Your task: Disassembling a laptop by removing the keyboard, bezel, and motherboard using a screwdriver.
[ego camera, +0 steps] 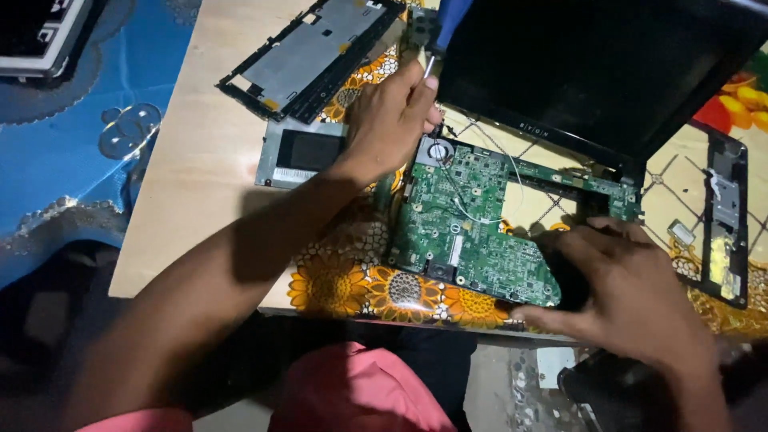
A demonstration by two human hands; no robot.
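Observation:
A green laptop motherboard (472, 228) lies on a sunflower-patterned cloth (344, 284), still joined to the black laptop screen (592, 64) standing open behind it. My left hand (392, 120) is shut on a screwdriver (444, 28) with a blue handle, its tip pointing down near the small fan (438, 150) at the board's upper left corner. My right hand (620, 280) grips a black part at the board's lower right edge, fingers curled around it.
A removed keyboard frame (312, 52) and a grey drive (300, 152) lie at the back left on the wooden table (192, 176). A black strip of casing (726, 216) lies at the right. Blue fabric (64, 160) covers the left. Pink clothing (360, 392) is below the table edge.

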